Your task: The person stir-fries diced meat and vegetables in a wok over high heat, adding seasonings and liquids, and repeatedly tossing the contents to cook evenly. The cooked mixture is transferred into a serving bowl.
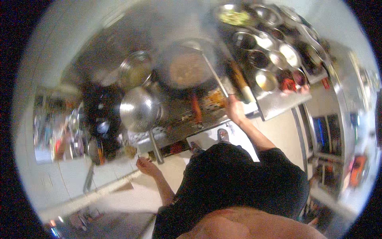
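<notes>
My right hand (234,109) is closed around the handle of a long metal ladle (214,71). The ladle's bowl rests at the far side of a dark wok (167,79), which holds brownish food (186,70) under haze or steam. My left hand (148,166) hangs low at the counter's front edge, fingers curled; blur hides whether anything is in it. Just right of that hand ends the handle (155,148) of a round metal strainer (138,109). Beyond the strainer stands a metal bowl or pot (135,70) with yellowish contents.
Right of the wok, a steel counter (282,103) carries several metal bowls (265,80) and a bowl of chopped pale-green food (234,17). A wooden-handled tool (240,77) lies between. A reddish handle-like piece (196,107) juts out below the wok. Blurred utensils (74,119) crowd the left.
</notes>
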A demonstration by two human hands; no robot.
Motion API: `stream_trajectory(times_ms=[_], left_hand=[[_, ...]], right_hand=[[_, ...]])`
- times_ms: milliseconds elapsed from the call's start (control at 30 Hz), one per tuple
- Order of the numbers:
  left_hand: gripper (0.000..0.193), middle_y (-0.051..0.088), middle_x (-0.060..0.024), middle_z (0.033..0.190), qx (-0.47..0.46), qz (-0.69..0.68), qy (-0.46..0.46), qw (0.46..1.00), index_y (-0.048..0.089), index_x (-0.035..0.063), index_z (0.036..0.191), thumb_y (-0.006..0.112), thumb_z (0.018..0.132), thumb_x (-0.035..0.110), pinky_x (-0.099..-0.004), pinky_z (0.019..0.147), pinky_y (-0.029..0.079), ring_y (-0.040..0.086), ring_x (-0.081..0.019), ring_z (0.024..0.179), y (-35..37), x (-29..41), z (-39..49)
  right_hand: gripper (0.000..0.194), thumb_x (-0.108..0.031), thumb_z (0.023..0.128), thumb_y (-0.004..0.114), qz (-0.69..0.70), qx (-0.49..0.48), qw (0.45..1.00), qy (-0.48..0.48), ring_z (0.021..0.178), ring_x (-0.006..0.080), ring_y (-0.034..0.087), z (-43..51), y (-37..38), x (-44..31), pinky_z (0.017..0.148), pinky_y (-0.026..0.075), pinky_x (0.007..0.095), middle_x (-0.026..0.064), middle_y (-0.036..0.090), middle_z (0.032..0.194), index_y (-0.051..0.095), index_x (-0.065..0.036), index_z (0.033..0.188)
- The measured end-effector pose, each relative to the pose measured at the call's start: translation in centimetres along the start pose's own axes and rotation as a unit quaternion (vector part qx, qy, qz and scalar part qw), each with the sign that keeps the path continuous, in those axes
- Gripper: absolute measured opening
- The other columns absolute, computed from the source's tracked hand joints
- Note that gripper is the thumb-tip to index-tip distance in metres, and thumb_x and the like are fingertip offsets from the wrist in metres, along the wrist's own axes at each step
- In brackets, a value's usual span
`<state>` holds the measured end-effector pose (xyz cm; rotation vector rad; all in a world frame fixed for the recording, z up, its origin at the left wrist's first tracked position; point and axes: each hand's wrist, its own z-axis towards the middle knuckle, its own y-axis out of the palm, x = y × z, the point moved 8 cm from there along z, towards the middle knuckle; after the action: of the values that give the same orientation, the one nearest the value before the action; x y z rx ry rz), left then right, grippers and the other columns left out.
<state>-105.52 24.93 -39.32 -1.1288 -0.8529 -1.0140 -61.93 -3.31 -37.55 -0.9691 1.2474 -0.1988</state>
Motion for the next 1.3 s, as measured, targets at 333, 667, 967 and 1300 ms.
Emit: stream_trajectory(times_ms=[333,667,967,1300], left_hand=[[0.026,0.053,-0.0042,0.06,-0.36,0.006,-0.406,0.84,0.053,0.0099,0.075,0.052,0.089,0.031,-0.0284,0.042,0.04,0.051,-0.0146,0.054,-8.6,-31.6,-19.9],[0.027,0.056,-0.0095,0.062,-0.483,0.37,-0.167,0.776,0.054,0.0077,0.071,0.056,0.082,0.032,-0.0364,0.051,0.042,0.054,-0.0245,0.06,-16.3,-37.2,-24.2],[0.027,0.059,-0.0131,0.066,-0.498,0.348,0.0,0.794,0.055,0.0068,0.066,0.06,0.076,0.032,-0.0423,0.058,0.045,0.057,-0.0318,0.065,-11.9,-38.9,-16.1],[0.02,0.059,-0.0077,0.069,-0.625,0.376,0.254,0.636,0.059,0.0112,0.069,0.055,0.076,0.029,-0.0368,0.062,0.048,0.059,-0.026,0.074,-3.5,-36.5,-14.4]], right_hand=[[0.043,-0.036,0.085,0.053,-0.026,-0.125,0.988,-0.084,0.08,0.0429,0.059,12.7,17.7,-18.3,0.066,0.047,0.0467,0.0296,0.058,0.077,0.06,0.007,0.078],[0.022,-0.02,0.084,0.052,0.003,-0.316,0.949,-0.027,0.052,0.0197,0.051,19.9,35.1,-23.0,0.043,0.04,0.0336,0.0078,0.053,0.061,0.055,-0.008,0.066],[0.02,-0.017,0.091,0.039,0.742,-0.408,0.343,0.407,0.038,0.0043,0.037,12.0,21.2,-24.6,0.031,0.031,0.0144,-0.0015,0.039,0.055,0.042,0.002,0.084],[0.033,-0.027,0.096,0.033,0.821,-0.234,0.409,0.323,0.034,0.0038,0.035,-4.2,-6.0,-14.5,0.023,0.033,0.0177,-0.0001,0.04,0.058,0.041,0.005,0.099]])
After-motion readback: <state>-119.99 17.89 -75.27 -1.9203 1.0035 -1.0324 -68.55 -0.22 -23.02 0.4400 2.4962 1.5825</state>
